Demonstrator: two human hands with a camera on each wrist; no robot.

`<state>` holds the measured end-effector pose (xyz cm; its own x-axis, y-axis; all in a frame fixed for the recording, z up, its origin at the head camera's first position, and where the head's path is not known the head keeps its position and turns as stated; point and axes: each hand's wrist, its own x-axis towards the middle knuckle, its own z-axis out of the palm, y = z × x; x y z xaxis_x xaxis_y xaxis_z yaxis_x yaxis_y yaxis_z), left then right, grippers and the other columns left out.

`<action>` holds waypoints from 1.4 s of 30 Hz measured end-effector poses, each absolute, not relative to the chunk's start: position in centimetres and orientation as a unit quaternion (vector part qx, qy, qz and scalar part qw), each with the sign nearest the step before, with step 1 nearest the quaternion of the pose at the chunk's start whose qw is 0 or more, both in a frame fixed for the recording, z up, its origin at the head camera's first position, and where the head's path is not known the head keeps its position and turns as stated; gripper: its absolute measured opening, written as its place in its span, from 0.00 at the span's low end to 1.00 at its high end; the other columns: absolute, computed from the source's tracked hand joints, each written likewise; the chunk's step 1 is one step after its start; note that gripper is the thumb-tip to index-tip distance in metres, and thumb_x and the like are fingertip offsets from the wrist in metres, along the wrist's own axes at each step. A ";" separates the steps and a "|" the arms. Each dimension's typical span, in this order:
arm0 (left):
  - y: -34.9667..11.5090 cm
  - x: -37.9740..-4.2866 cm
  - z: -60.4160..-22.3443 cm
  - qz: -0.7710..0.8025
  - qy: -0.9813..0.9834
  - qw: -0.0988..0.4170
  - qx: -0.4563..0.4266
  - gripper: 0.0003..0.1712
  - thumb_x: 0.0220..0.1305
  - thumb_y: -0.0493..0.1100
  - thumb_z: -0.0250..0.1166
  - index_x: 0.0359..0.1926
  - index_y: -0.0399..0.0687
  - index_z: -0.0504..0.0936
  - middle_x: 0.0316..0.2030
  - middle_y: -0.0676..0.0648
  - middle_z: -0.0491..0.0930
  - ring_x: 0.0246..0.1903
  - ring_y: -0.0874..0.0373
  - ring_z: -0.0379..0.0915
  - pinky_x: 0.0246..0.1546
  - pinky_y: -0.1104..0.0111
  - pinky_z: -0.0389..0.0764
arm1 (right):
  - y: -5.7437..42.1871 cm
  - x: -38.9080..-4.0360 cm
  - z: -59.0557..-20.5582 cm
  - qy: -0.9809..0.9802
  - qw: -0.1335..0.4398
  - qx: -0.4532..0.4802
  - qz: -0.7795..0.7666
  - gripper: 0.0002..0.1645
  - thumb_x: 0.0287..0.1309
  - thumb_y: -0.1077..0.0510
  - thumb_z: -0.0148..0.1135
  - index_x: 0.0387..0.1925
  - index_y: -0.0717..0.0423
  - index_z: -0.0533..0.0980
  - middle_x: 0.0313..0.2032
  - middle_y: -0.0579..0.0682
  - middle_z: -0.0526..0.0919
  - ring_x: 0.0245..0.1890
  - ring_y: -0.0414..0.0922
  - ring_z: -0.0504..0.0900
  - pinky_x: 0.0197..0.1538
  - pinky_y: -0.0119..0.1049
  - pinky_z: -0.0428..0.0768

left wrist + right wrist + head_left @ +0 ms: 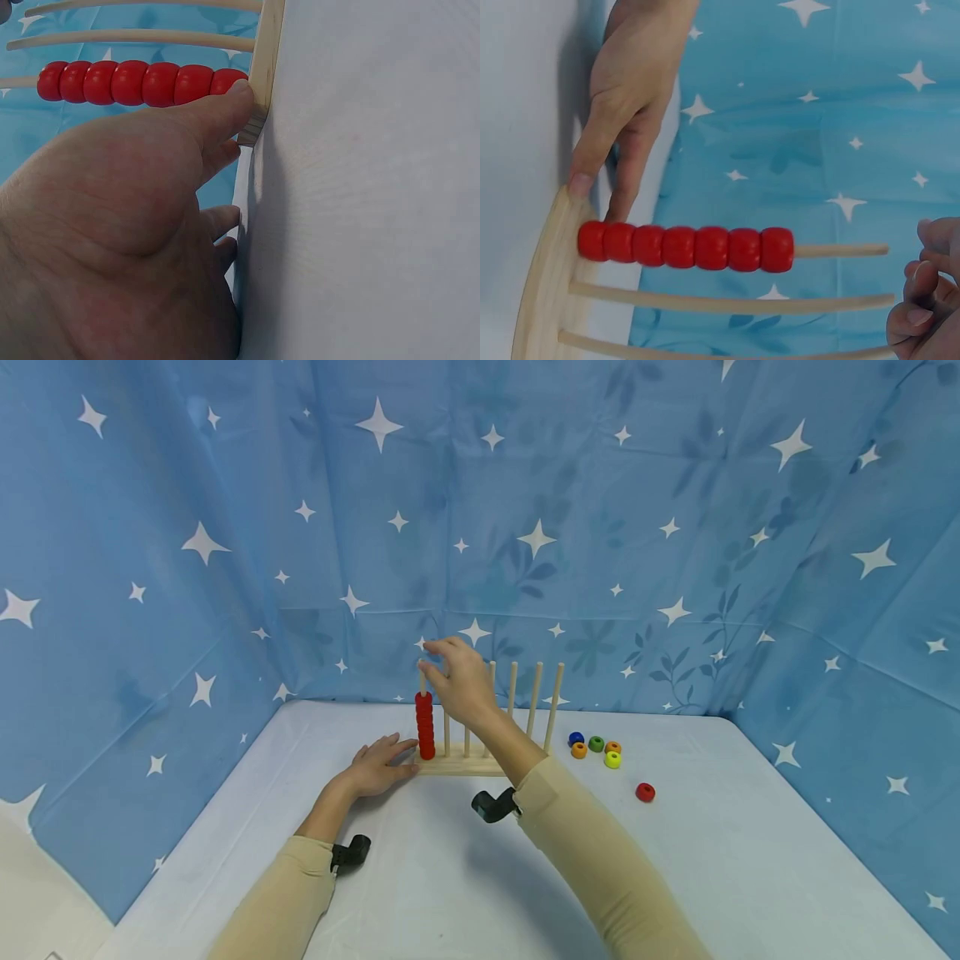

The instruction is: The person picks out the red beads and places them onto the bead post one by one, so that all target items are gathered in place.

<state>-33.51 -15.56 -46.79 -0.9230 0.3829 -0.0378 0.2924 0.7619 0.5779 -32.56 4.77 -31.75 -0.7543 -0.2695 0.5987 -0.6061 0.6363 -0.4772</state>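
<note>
A wooden peg rack [459, 767] stands on the table with several upright pegs. Red beads [424, 727] are stacked on its leftmost peg, the peg's top sticking out above them. At the rack's left end, my left hand [378, 766] holds the base between thumb and index finger, its other fingers spread beside it. My right hand [463, 687] is up by the tip of the beaded peg, thumb and fingers apart. In the right wrist view its loosely bent fingers [919, 315] show no bead between them.
Right of the rack lie loose beads: a blue bead [576, 739], a green bead [596, 744], a yellow bead [612, 760] and two orange ones. A red bead [645, 792] lies nearer the front. A blue starred curtain [540, 585] hangs behind the white table [420, 877].
</note>
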 end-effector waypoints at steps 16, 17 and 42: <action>-15.6 -33.5 -46.8 0.301 0.933 0.074 0.184 0.38 0.77 0.58 0.59 0.80 0.50 0.63 0.81 0.32 0.49 0.81 0.31 0.38 0.76 0.30 0.35 | 6.6 -29.9 -32.6 -0.801 0.281 0.290 0.442 0.19 0.73 0.54 0.64 0.60 0.56 0.82 0.54 0.52 0.84 0.14 0.42 0.65 0.20 0.32 0.70; -15.6 -33.5 -46.8 0.301 0.933 0.074 0.185 0.38 0.77 0.57 0.59 0.80 0.50 0.63 0.81 0.32 0.49 0.81 0.31 0.38 0.76 0.30 0.35 | 6.8 -29.7 -32.7 -0.799 0.284 0.291 0.443 0.19 0.73 0.53 0.64 0.60 0.56 0.82 0.54 0.52 0.84 0.14 0.41 0.65 0.20 0.32 0.70; -15.6 -33.6 -47.0 0.290 0.936 0.066 0.188 0.38 0.76 0.58 0.60 0.79 0.50 0.65 0.81 0.32 0.51 0.81 0.31 0.40 0.77 0.31 0.36 | 11.2 -28.1 -35.6 -0.781 0.302 0.266 0.477 0.19 0.71 0.54 0.67 0.59 0.57 0.83 0.55 0.54 0.85 0.12 0.37 0.60 0.18 0.33 0.67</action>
